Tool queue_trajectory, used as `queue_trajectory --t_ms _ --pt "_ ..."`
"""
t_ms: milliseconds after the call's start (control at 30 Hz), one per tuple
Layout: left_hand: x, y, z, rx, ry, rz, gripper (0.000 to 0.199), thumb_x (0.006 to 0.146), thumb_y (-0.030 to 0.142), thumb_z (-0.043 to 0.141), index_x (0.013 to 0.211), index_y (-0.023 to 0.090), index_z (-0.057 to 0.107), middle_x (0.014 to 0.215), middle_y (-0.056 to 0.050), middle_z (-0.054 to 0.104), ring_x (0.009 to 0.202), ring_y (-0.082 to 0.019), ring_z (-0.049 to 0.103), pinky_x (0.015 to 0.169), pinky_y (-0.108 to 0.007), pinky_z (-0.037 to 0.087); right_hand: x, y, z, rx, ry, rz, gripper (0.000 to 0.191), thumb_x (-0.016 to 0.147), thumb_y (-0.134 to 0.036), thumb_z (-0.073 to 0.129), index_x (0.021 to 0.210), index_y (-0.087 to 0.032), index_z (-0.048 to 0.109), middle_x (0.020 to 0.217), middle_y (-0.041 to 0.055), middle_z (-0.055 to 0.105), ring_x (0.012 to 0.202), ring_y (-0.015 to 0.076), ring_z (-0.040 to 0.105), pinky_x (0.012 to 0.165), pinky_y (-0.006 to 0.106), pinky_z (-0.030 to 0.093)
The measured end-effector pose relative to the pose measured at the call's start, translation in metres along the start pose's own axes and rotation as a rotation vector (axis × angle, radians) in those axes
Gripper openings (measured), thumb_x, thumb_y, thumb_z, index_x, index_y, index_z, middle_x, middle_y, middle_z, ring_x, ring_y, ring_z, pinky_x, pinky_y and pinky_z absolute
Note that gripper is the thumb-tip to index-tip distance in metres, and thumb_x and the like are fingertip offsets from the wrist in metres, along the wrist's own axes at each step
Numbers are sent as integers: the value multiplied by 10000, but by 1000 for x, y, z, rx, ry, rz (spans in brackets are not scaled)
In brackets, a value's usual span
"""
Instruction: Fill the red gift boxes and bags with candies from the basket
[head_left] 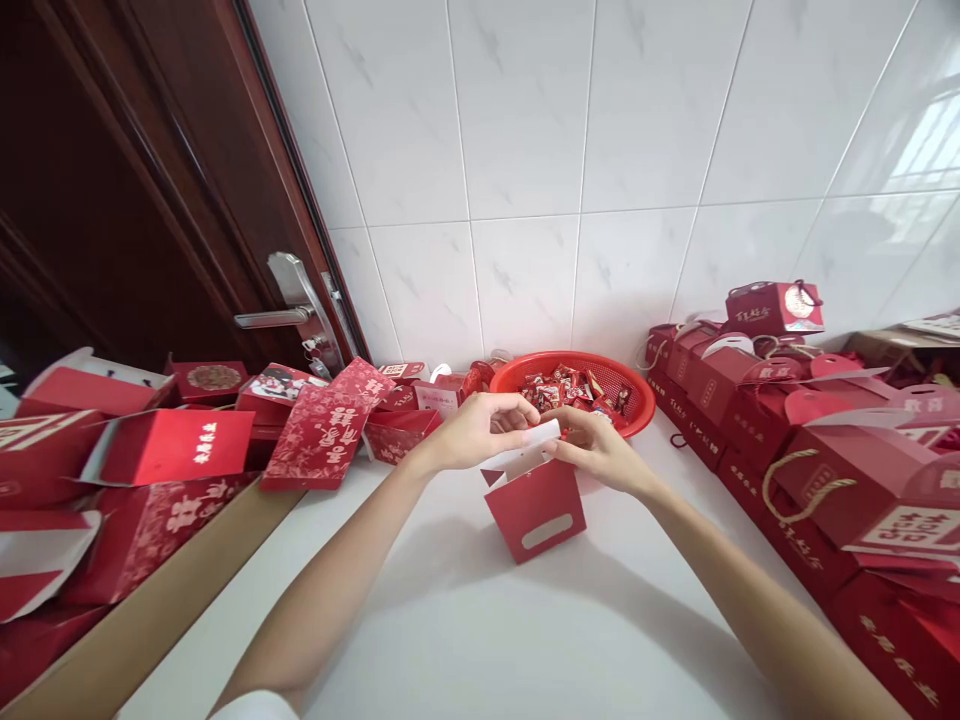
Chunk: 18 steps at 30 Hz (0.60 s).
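Two hands on one red box [540, 510]: it stands on the white table [450, 620] right below my fingers, between my forearms, tilted in my view with its top toward the left. The white flap [541, 432] sits at its top, long axis running crosswise from hand to hand. Right hand [596, 445] is nearer, thumb and fingers pinching the flap's right end. Left hand [480, 428] is curled, thumb tip at the other end; can't tell if it's gripping. Candy basket [641, 400] is just behind.
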<state>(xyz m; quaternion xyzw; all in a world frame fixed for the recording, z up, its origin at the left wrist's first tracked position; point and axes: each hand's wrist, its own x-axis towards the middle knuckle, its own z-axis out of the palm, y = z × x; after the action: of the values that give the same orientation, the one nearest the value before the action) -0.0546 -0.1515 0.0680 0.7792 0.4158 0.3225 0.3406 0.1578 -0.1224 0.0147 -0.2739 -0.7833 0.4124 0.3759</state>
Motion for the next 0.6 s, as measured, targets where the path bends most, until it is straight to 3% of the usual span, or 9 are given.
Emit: queue_trajectory --t_ms 100,233,333,500,600 --pt "10 -14 9 -179 15 -108 262 743 344 727 921 158 675 814 -12 645 742 -140 588 699 -261 454 -2 4 -5 32 -72 14 380 843 -479 652 1041 -156 617 966 48 659 753 148 612 694 275 502" --pt "19 -37 22 -482 -83 -367 321 662 331 774 905 150 666 774 -2 648 638 -118 575 587 -236 387 -4 3 -19 16 -142 60 377 846 -473 654 1042 -152 644 973 64 676 862 183 642 771 300 515" --pt "23 -43 27 -576 -192 -436 340 630 313 802 903 155 674 752 9 642 606 -108 563 549 -227 355 -1 3 -37 20 14 114 430 835 -519 647 1065 -156 653 905 61 694 727 158 635 698 294 517" --pt "28 -31 23 -549 -302 -336 383 672 361 822 971 161 689 795 5 646 631 -101 564 549 -212 355 18 28 -72 -100 357 191 332 826 -443 638 967 -144 670 868 80 710 699 166 639 709 309 525" --pt "29 -25 17 -550 -368 -304 425 741 460 786 1033 163 696 873 -27 679 691 -116 595 584 -209 388 35 52 -85 -364 348 313 352 796 -369 673 1053 -128 670 960 115 723 868 229 673 809 342 521"
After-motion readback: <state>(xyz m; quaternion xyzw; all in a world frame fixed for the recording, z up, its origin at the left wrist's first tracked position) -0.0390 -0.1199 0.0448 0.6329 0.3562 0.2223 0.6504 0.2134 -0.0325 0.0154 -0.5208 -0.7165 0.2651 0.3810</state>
